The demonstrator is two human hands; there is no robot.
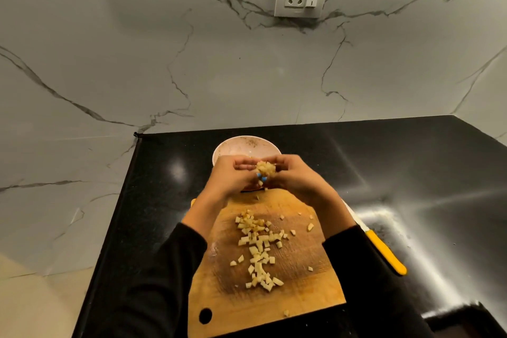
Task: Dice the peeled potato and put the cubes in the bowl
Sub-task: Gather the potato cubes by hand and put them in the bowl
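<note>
Over bowl, cupped hands hold cubes.

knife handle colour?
Yellow. The knife handle lies on the black counter, right of the cutting board; head view.

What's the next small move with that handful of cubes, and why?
Probably carry it a little further forward and let go over the bowl. Both hands, left hand and right hand, cup a clump of potato cubes near its front rim, a few seem to be dropping, and many cubes remain on the cutting board.
</note>
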